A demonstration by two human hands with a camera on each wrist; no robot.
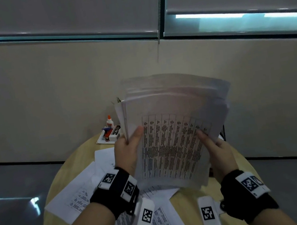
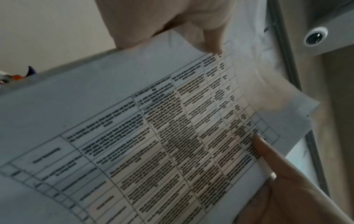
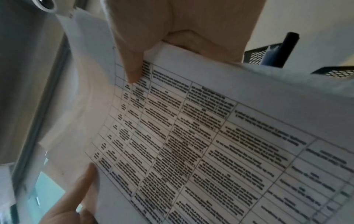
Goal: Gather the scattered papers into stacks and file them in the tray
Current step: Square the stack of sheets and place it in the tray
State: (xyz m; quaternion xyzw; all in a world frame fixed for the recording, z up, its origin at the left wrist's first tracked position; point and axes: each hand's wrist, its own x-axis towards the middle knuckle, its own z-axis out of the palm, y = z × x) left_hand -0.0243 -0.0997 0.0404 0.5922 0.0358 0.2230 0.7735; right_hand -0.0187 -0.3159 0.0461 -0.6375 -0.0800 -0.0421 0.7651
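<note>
Head view: both hands hold a stack of printed sheets upright above the round table. The left hand grips its left edge, thumb on the front sheet; the right hand pinches its right edge, thumb on the printed table. Loose papers lie scattered on the table below. At the far edge a small box holds a glue bottle and other small supplies, too blurred to name. The tray is hidden here behind the stack.

Left wrist view: the left thumb presses the stack's top corner; the right hand's finger lies on its far edge.

Right wrist view: the right thumb clamps the front sheet. Behind the stack a black mesh tray shows; its contents cannot be made out.
</note>
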